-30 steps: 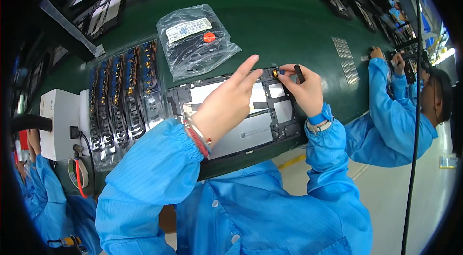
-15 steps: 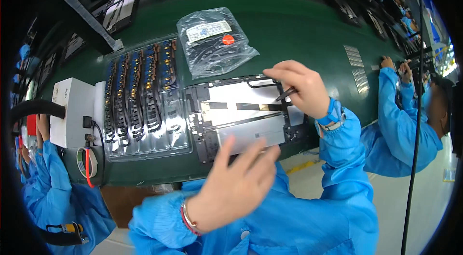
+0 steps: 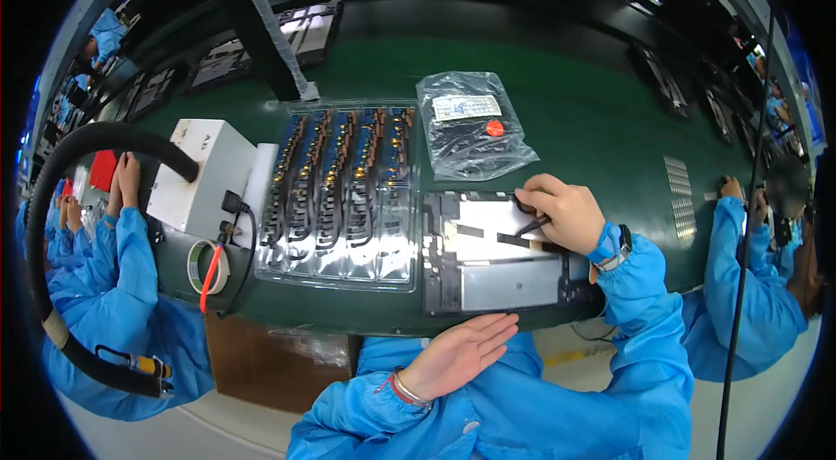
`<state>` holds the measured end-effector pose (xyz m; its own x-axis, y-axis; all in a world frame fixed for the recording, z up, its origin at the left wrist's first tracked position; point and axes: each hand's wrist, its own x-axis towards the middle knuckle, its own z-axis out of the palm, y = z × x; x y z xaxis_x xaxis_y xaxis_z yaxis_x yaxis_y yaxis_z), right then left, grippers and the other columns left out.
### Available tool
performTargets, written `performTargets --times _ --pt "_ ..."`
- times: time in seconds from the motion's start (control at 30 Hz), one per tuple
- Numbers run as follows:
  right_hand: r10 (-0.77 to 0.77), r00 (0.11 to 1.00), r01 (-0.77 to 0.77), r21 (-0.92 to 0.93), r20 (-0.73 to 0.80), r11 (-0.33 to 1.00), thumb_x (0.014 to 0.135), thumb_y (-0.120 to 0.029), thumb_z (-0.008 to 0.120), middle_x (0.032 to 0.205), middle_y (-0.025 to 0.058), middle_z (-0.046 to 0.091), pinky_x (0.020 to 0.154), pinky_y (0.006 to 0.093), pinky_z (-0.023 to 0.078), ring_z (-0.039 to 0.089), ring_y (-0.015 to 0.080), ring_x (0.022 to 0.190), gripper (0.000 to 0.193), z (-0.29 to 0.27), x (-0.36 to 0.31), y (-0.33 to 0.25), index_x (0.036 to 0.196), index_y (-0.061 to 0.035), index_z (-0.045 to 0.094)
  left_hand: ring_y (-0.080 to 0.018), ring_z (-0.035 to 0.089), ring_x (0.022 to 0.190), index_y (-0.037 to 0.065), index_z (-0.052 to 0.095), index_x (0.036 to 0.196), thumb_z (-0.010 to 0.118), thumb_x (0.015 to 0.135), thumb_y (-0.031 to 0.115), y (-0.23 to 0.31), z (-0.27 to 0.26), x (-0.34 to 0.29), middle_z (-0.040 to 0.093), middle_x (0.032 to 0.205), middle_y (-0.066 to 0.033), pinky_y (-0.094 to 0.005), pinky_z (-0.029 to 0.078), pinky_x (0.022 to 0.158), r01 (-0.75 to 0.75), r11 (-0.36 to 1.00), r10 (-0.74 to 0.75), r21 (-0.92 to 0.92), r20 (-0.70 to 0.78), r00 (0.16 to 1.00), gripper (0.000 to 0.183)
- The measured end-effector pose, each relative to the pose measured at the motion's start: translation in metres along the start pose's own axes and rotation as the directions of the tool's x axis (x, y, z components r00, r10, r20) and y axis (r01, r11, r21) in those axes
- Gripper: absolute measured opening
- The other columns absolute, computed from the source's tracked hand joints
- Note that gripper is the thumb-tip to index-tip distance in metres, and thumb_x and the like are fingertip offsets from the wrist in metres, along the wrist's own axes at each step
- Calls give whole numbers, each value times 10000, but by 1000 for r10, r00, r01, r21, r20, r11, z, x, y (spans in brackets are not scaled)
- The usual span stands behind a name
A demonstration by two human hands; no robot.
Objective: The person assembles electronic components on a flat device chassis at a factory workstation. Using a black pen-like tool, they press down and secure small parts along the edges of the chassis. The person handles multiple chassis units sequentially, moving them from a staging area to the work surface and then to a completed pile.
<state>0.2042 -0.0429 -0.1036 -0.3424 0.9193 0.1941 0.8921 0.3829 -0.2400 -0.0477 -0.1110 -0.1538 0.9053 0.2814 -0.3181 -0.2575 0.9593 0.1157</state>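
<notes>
A dark device frame with silver and grey panels (image 3: pixel 488 273) lies at the near edge of the green bench. My right hand (image 3: pixel 562 212) rests on its upper right part, shut on a thin black tool (image 3: pixel 531 227) whose tip touches the panel. My left hand (image 3: pixel 461 354) hovers below the bench edge, flat, fingers apart, holding nothing. Left of the frame sits a clear plastic tray (image 3: pixel 344 194) with several rows of dark flex cables.
A clear bag of dark parts (image 3: pixel 475 125) lies behind the frame. A white box (image 3: pixel 196 173), a tape roll (image 3: pixel 207 264) and a black hose (image 3: pixel 87 142) stand at the left. Other people in blue coats work at the left (image 3: pixel 104 286) and right (image 3: pixel 749 286).
My left hand has left the frame and dropped to below the bench edge, opening flat. My right hand stays on the frame with the tool. The view has shifted right.
</notes>
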Motion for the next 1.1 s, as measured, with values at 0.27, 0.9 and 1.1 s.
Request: performTargets --times 0.27,0.9,1.1 --pt "-34 998 33 17 55 999 640 -20 586 948 9 603 629 322 502 614 222 757 291 -14 -16 -16 914 -95 648 -204 429 1168 33 447 1207 468 891 75 -16 14 -3 479 1230 -82 -363 328 1002 -192 976 199 106 -62 978 319" --pt "570 658 183 840 -491 511 709 137 443 1137 136 534 721 235 447 573 139 819 474 -36 -5 -93 1144 -8 563 -381 447 1101 136 578 1151 744 562 81 8 111 13 438 1186 -171 -461 401 889 -242 -756 565 608 793 228 615" --pt "621 619 263 872 -481 414 707 131 433 1145 145 539 766 249 435 567 164 877 471 -12 -2 -97 1138 -7 565 -310 419 1071 322 612 1074 726 615 156 -8 97 -1 474 1161 -28 -541 272 940 207 -823 568 529 759 318 501"
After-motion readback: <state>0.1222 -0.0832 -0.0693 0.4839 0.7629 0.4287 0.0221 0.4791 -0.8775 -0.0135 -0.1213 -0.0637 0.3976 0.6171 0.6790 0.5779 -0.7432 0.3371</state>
